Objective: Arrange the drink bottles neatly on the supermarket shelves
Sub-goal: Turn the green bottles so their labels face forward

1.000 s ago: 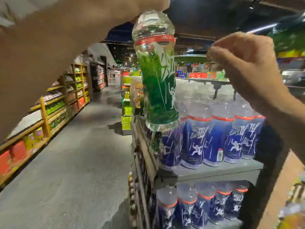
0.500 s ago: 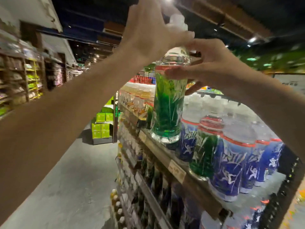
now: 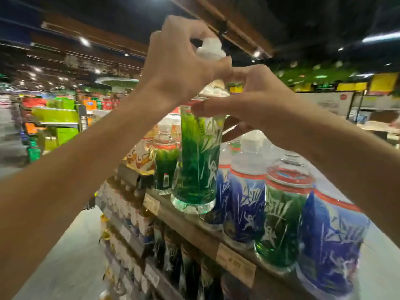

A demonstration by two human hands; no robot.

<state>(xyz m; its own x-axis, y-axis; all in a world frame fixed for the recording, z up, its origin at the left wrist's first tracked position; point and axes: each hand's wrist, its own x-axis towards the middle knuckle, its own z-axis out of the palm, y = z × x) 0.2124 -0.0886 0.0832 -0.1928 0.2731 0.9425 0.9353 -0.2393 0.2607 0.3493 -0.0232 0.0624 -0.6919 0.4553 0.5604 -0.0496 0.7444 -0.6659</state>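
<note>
A green-labelled drink bottle (image 3: pixel 198 167) with a white cap stands upright at the front edge of the top shelf (image 3: pixel 194 232). My left hand (image 3: pixel 181 68) grips its neck just below the cap. My right hand (image 3: pixel 244 98) holds its shoulder from the right, fingers wrapped round the top of the label. Beside it stand a smaller green bottle (image 3: pixel 165 167) on the left and a row of blue-labelled bottles (image 3: pixel 246 202) on the right, with one more green bottle (image 3: pixel 281 226) among them.
Price tags (image 3: pixel 236 264) hang on the shelf's front rail. Lower shelves (image 3: pixel 138 245) hold more bottles. Orange-labelled bottles (image 3: pixel 140 152) stand further along the top shelf. The grey aisle floor (image 3: pixel 71 263) lies to the left, with green displays (image 3: pixel 56 118) beyond.
The view has swung left and closer to the shelf. Both hands have kept their hold on the green bottle, which stays at the shelf's front edge.
</note>
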